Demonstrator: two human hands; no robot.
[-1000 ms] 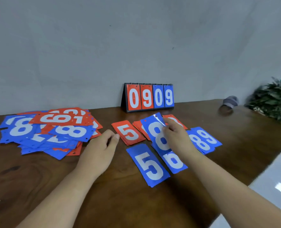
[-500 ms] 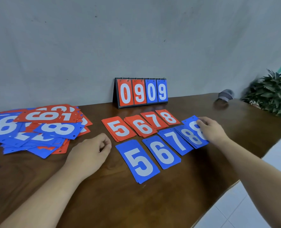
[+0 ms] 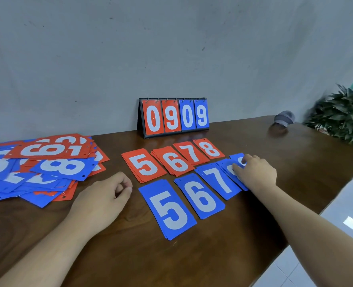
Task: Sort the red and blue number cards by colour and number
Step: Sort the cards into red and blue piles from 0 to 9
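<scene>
- Heap of mixed cards (image 3: 41, 168) at the worktop's (image 3: 192, 262) left edge, red and blue jumbled. It is unsorted, so much of the job looks left. 8, 9 and 1 are readable.
- Left hand (image 3: 101, 197) rests just beside it, fingers loosely curled, holding nothing.
- Red piles (image 3: 174, 162) read 5, 6, 7, 8; blue piles (image 3: 200, 195) in front read 5, 6, 7 — these are sorted.
- Scoreboard (image 3: 173, 117) behind shows 0909.
- Right hand (image 3: 254, 172) lies on the blue 8 pile (image 3: 226, 164), fingers pressing, not gripping.

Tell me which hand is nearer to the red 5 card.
Left. The left hand lies just left of the red 5 card, not touching it; the right hand is farther away, on the blue 8 cards.
</scene>
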